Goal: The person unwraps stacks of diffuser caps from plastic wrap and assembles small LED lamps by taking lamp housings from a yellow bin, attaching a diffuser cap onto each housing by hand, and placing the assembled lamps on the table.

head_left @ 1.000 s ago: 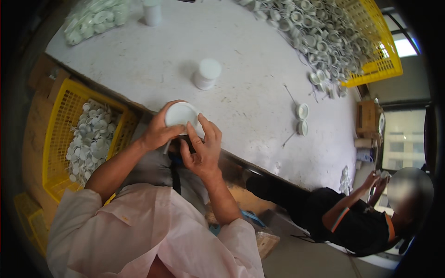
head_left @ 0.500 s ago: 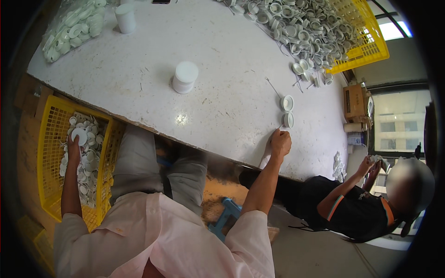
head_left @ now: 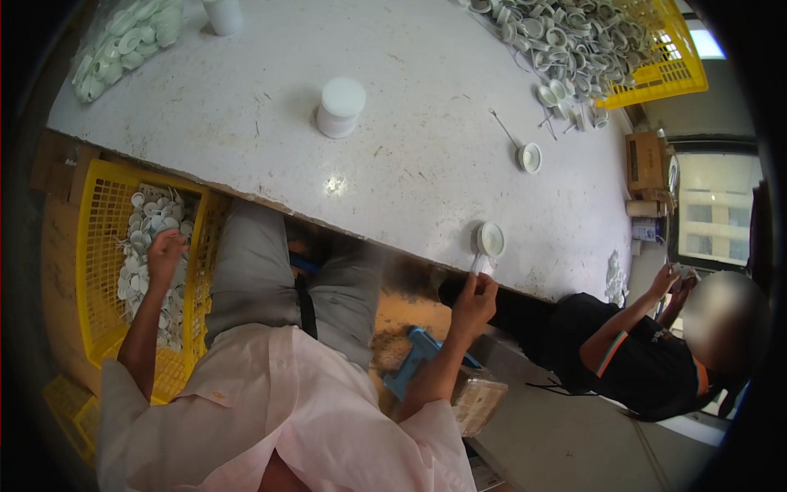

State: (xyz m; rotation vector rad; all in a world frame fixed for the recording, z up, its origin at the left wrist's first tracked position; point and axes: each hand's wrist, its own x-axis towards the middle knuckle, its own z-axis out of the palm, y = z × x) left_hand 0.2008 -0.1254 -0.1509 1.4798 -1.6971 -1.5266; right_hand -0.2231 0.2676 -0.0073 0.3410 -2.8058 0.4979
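My right hand is closed at the table's near edge, pinching the tail of a white round cup-shaped part. The part's hollow side faces up. Farther off, a similar part lies on the table with its thin wire stretched out behind it. My left hand is above the yellow basket, fingers loosely bent and apart, with nothing visible in them. Beneath it, white round parts with wires fill the basket.
White lidded jars stand on the white table. A clear bag of white parts lies far left. Many cup parts spill from a yellow crate far right. A co-worker handles something on the right.
My right hand has drawn one cup part nearer to the table's edge, away from the other. The white disc has left my left hand, whose fingers have loosened. The view has shifted slightly.
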